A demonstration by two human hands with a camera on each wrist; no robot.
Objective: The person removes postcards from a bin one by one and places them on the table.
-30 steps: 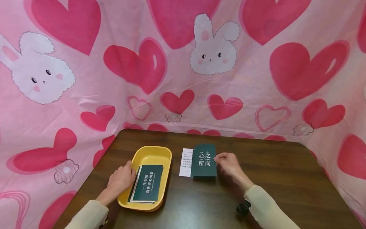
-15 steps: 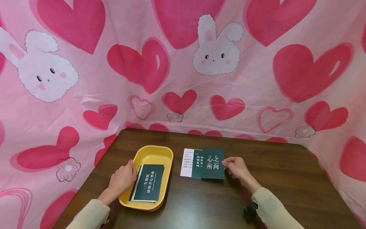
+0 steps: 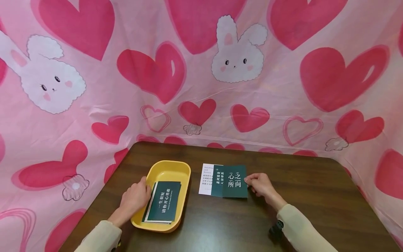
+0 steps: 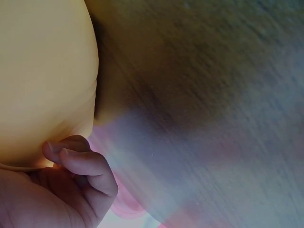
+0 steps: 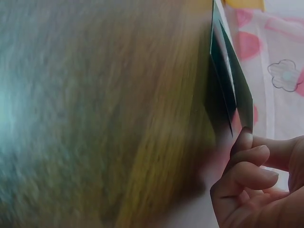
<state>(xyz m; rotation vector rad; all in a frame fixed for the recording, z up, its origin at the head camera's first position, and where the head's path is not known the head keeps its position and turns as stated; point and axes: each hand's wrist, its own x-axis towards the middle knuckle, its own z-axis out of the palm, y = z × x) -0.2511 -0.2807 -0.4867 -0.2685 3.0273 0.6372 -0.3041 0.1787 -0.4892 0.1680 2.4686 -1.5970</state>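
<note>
My left hand [image 3: 135, 196] grips the left rim of a yellow plastic tray [image 3: 163, 172]; in the left wrist view its fingers [image 4: 85, 164] curl against the tray's wall [image 4: 42, 80]. Inside lies a small stack of cards [image 3: 164, 201], a dark green one with white lettering on top. To the tray's right, my right hand [image 3: 262, 185] pinches the right edge of a dark green card [image 3: 234, 182] with large white characters. This card overlaps a second green card [image 3: 217, 190], which partly covers a white printed card [image 3: 205, 178]. In the right wrist view the pinched card [image 5: 244, 90] stands slightly apart from those beneath.
Everything rests on a dark brown wooden table [image 3: 308, 199]. A pink cloth [image 3: 201, 87] printed with hearts and rabbits hangs behind and beside it. A small black object [image 3: 276, 229] sits at the right sleeve's cuff.
My right hand has drawn the green card to the right, uncovering the lettering on the green card below. It has barely moved in the last half second. My left hand keeps its grip on the tray.
</note>
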